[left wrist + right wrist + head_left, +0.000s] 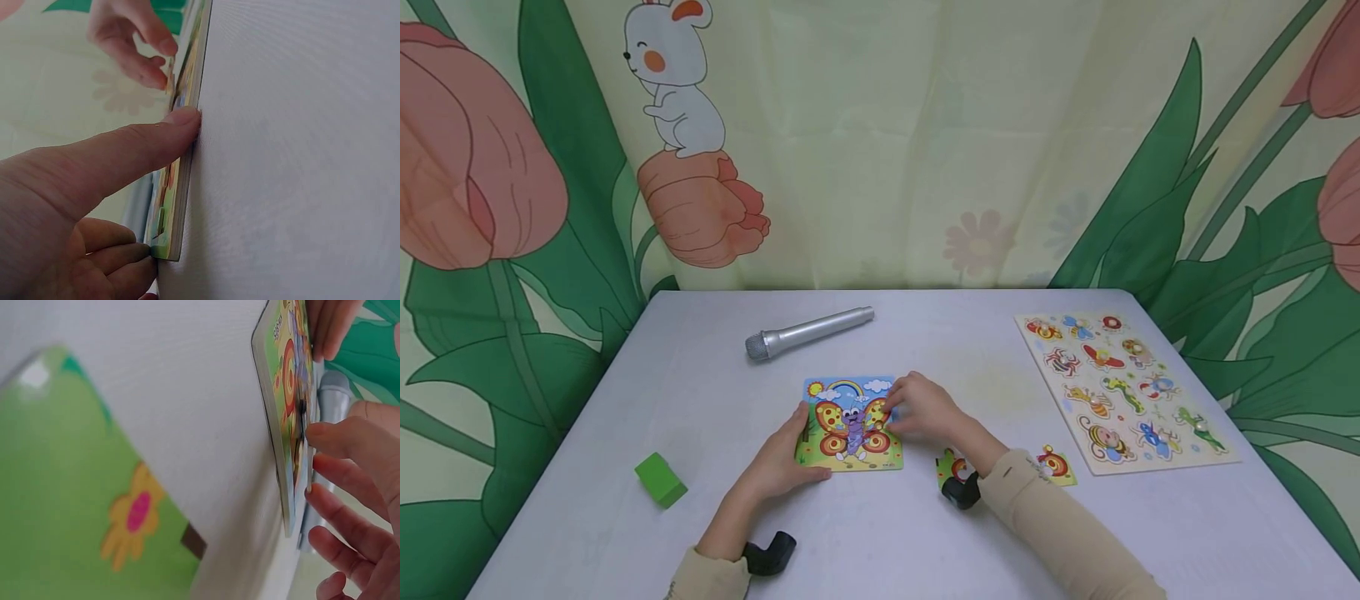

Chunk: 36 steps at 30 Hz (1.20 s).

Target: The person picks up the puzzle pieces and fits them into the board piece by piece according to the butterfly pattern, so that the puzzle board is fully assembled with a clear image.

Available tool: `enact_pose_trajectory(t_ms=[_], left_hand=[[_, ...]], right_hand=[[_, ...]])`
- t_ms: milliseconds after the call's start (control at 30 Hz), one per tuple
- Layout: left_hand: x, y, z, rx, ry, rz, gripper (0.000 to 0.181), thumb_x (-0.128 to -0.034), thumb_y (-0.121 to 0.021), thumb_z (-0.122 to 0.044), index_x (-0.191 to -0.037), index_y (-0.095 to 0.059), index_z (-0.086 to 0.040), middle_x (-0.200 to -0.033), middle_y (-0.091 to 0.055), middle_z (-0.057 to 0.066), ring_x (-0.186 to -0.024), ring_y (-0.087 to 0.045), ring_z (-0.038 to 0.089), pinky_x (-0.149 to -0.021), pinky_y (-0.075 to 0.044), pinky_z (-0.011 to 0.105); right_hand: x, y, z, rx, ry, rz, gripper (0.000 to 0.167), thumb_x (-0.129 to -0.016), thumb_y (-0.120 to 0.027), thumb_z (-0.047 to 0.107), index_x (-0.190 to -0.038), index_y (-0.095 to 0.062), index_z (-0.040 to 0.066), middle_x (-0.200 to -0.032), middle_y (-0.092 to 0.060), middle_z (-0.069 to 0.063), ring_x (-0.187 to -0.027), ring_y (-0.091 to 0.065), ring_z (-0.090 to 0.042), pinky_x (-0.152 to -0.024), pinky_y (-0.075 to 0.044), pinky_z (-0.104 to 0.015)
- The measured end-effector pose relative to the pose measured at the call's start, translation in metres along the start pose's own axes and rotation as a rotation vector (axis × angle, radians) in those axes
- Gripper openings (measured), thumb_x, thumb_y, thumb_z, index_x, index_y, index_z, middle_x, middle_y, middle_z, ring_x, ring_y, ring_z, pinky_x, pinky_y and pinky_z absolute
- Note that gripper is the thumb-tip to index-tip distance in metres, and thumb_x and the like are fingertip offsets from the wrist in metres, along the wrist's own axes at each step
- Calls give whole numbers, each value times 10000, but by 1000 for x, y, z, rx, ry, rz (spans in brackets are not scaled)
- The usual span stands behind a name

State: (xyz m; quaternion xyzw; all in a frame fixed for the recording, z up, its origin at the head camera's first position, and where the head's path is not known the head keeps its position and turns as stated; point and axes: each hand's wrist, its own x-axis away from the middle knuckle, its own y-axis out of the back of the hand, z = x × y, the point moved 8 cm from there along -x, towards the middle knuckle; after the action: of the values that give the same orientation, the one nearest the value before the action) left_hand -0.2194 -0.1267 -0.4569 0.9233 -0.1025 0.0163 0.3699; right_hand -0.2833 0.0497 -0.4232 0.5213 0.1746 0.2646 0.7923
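A butterfly jigsaw puzzle board (852, 451) lies flat near the middle of the table. My left hand (780, 457) grips its left side, with the thumb on the near edge, as the left wrist view shows from close by. Over the board's right part, my right hand (925, 407) pinches a thin puzzle piece (170, 74) at a tilt against the board. Its thumb and fingertips meet on that piece in the right wrist view. To the right lie two loose puzzle pieces, one (951, 463) partly behind the wrist camera and another (1057, 467) beyond the sleeve.
A silver toy microphone (810, 332) lies behind the board. At the left is a green block (661, 481). A large wooden insect peg board (1123, 392) occupies the table's right side. A printed curtain (880, 150) hangs behind the table.
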Motion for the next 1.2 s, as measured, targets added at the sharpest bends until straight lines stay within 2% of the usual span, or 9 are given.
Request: enact_pose_trajectory(t_ms=[367, 833, 1000, 1200], left_hand=[[0, 0, -1, 0, -1, -1, 1017, -681, -811, -215, -1434, -175, 36, -1483, -184, 207, -1347, -190, 360, -1065, -227, 489], [0, 0, 0, 4, 9, 6, 1019, -689, -805, -228, -1442, -164, 16, -1489, -175, 196, -1348, -186, 360, -1058, -238, 499], [1, 0, -1, 3, 8, 5, 1016, -689, -805, -216, -1440, -163, 23, -1488, -170, 201, -1349, -180, 364, -1061, -230, 499], [1, 0, -1, 8, 8, 7, 1021, -687, -807, -215, -1440, -160, 25, -1487, -170, 203, -1348, -181, 366, -1062, -229, 497]], right_hand=[[-3, -3, 6, 55, -13, 9, 203, -683, -794, 241, -855, -752, 142, -957, -628, 11, -906, -501, -150, -747, -455, -287], [-4, -6, 8, 134, -54, 43, 197, -703, -788, 297, -860, -748, 184, -973, -612, 25, -896, -491, -153, -687, -447, -281], [-4, -6, 7, 105, -66, 44, 186, -707, -785, 284, -861, -749, 186, -966, -612, 32, -884, -492, -145, -689, -451, -276], [-2, -6, 3, 52, -67, 23, 178, -710, -780, 274, -856, -745, 178, -975, -628, 32, -922, -507, -143, -754, -462, -281]])
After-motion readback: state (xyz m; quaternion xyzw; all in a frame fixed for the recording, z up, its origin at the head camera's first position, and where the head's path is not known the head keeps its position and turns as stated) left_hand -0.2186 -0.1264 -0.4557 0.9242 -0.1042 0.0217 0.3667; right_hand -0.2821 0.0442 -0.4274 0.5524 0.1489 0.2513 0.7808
